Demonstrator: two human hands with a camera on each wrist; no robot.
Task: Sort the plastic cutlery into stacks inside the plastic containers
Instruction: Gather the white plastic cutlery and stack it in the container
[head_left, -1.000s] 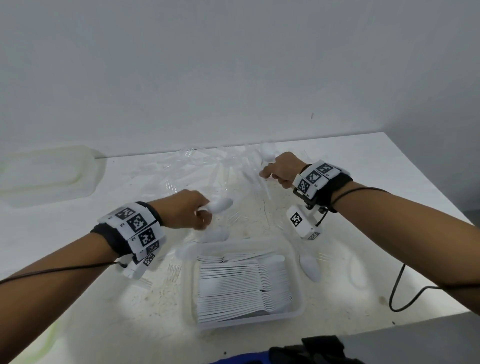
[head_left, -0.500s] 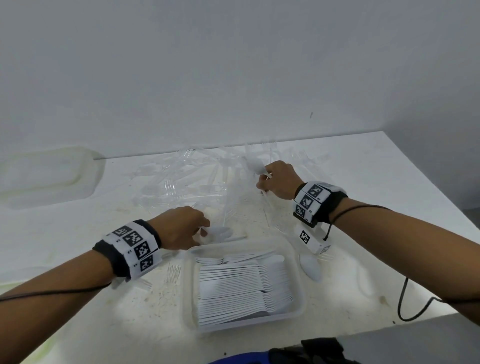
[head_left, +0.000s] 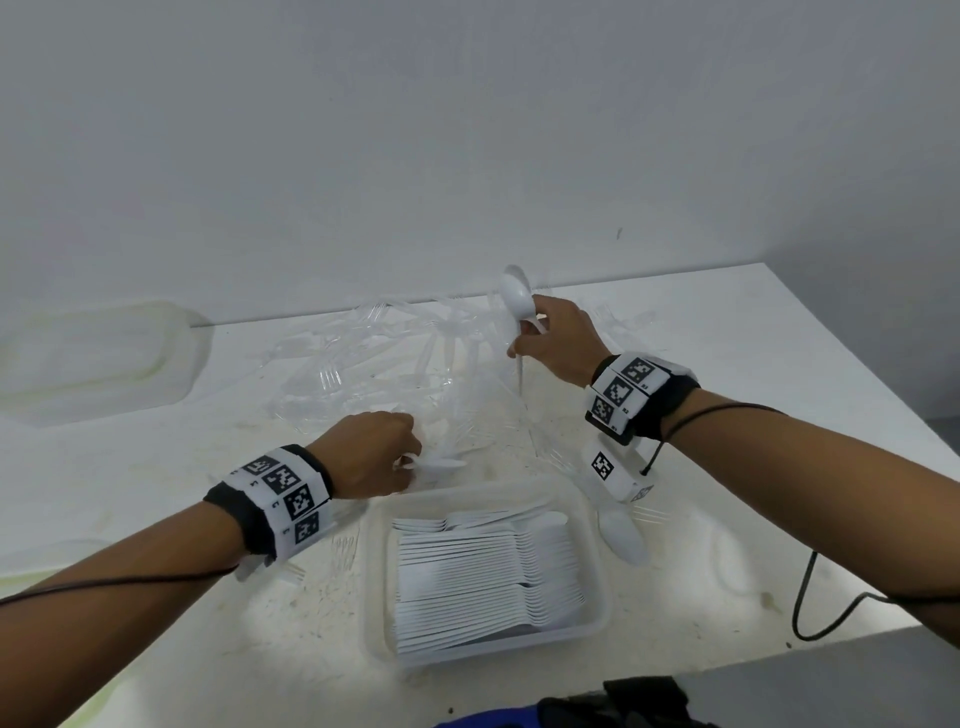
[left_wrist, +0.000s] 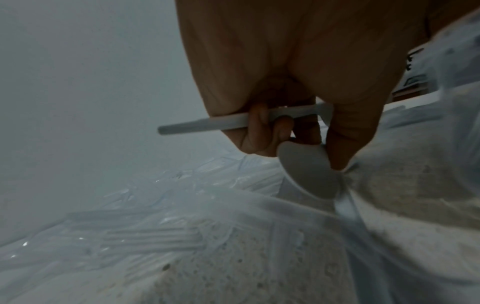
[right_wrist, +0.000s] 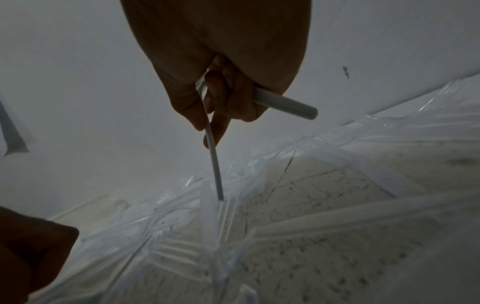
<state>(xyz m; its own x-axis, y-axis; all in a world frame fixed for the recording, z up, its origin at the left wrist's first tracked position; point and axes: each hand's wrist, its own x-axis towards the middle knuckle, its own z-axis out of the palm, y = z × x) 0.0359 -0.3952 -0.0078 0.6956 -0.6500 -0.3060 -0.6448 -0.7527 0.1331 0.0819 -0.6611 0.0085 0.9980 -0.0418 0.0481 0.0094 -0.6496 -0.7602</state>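
Note:
My left hand (head_left: 410, 462) hovers at the far left corner of the clear container (head_left: 597, 525) and grips white spoons (head_left: 439, 464). In the left wrist view this hand (left_wrist: 298, 142) curls round a white handle (left_wrist: 207, 123), and the thumb pinches a spoon bowl (left_wrist: 309, 172). My right hand (head_left: 524, 338) is raised over the pile of clear cutlery (head_left: 384, 364) and holds a white spoon (head_left: 517, 301) bowl up. In the right wrist view the right hand (right_wrist: 215, 115) also pinches a second thin handle (right_wrist: 214, 162) that hangs down. Stacked white spoons (head_left: 483, 571) fill the container.
A loose white spoon (head_left: 621, 535) lies right of the container. Clear forks (head_left: 345, 548) lie to its left. A translucent lid or tray (head_left: 88, 358) sits at the far left by the wall. A black cable (head_left: 810, 597) trails off the right arm.
My right hand dipped into the clear pile, then rose with a white spoon held bowl up. My left hand dropped toward the container's far left corner, still holding its spoons.

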